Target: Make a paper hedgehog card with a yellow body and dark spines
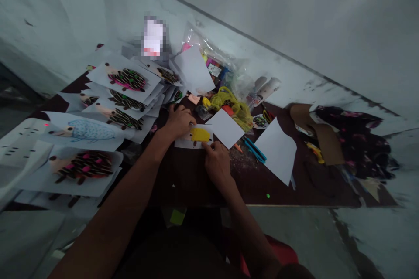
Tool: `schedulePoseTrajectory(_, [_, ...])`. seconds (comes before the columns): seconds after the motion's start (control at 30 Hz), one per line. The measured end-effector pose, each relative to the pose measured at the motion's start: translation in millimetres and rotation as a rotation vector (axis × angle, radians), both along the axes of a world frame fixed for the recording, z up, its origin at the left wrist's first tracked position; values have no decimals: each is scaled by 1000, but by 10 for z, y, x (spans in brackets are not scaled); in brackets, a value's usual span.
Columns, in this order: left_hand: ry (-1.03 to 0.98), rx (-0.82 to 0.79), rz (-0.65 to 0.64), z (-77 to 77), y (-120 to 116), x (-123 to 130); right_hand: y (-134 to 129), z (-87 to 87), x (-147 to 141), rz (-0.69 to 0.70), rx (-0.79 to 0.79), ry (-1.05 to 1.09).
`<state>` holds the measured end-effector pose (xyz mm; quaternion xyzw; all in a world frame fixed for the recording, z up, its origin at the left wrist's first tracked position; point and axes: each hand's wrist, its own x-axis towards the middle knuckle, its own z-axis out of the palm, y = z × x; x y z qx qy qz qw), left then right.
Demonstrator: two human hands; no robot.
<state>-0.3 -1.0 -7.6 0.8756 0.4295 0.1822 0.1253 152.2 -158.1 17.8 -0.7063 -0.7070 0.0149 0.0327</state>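
Note:
A small white card (pixel 182 143) lies on the dark table in front of me, with a hedgehog picture on it. The body is a flat patch of yellow clay (pixel 200 134) with small brown feet beneath. Fingers of my left hand (pixel 180 122) rest on the card's upper left side, by the hedgehog's head. From the lower right, my right hand (pixel 218 160) reaches in with its index finger out, touching the lower edge of the yellow patch. Its other fingers are loosely bent. A blank white sheet (pixel 226 128) lies just right of the card.
Finished hedgehog sheets (pixel 126 79) are stacked at the left, beside a white plastic stool (pixel 22 148). Behind the card lies a yellow plastic bag (pixel 225 100). Turquoise scissors (pixel 254 150) and another white sheet (pixel 278 150) lie right. Dark patterned cloth (pixel 356 139) sits at the far right.

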Motion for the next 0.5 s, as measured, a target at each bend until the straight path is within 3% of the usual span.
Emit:
schedulePoseTrajectory(0.17, [-20,18,16,-23,2,9,-36,-17,56,-22,42,98])
schedulePoseTrajectory(0.5, [-15,-23,4,58,-37,-5,-84,42,1,29,-6,-12])
